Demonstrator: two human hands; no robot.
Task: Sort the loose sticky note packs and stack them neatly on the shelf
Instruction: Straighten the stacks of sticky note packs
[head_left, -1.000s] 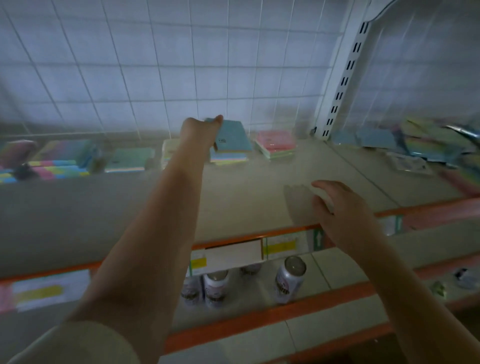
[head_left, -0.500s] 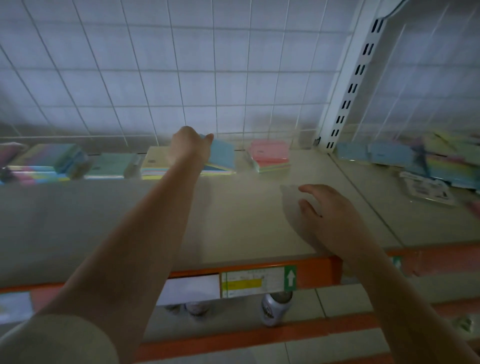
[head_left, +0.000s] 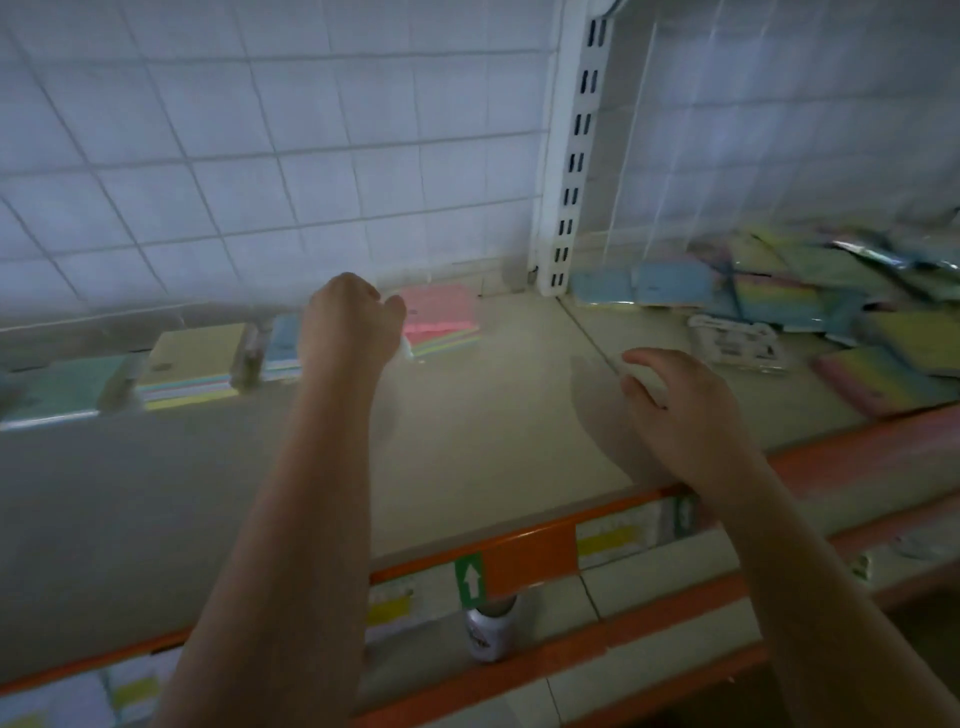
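Along the back of the beige shelf (head_left: 493, 415) stand sorted stacks of sticky note packs: a green one (head_left: 62, 387), a yellow-topped one (head_left: 192, 358), a blue-topped one (head_left: 283, 345) and a pink-topped one (head_left: 441, 317). My left hand (head_left: 353, 327) hovers between the blue and pink stacks with loosely curled fingers and nothing visible in it; it hides part of the blue stack. My right hand (head_left: 670, 400) hangs relaxed and empty just above the shelf, near the front right. A jumbled pile of loose packs (head_left: 810, 296) lies on the neighbouring shelf section to the right.
A white slotted upright (head_left: 571, 156) splits the two shelf sections in front of a wire-grid back wall (head_left: 260, 156). The orange front rail (head_left: 530, 561) carries price labels. A drink can (head_left: 491, 631) stands on the lower shelf. A white packet (head_left: 737, 343) lies by the pile.
My left hand has set the blue pack down on the blue stack and let go, then shifted right toward the pink stack. The view has swung right; my right hand has barely moved.
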